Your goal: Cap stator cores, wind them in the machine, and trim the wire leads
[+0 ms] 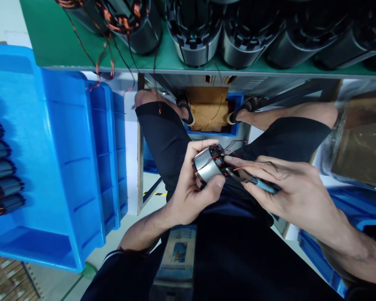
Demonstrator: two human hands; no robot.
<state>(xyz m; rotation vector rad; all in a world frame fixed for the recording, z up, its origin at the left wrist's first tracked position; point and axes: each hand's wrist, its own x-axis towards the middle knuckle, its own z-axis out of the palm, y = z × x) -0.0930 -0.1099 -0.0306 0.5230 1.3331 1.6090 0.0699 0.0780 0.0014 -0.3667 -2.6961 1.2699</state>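
Over my lap, my left hand (pixel 191 186) is wrapped round a small metal motor stator (pixel 207 164) with copper windings; thumb and fingers grip its silver shell. My right hand (pixel 288 188) comes in from the right, fingers pinched on a thin blue-handled tool (pixel 263 186) whose dark tip reaches the stator's wound end. A thin copper wire (pixel 247 167) runs from the stator across my right fingers.
A green shelf (pixel 56 42) above carries several larger dark stators (pixel 194 33), one trailing copper wires. Stacked blue bins (pixel 69 167) at left hold wound stators (pixel 1 175). Another blue bin (pixel 329 267) sits at lower right. A blue tray with cardboard (pixel 209 110) lies by my feet.
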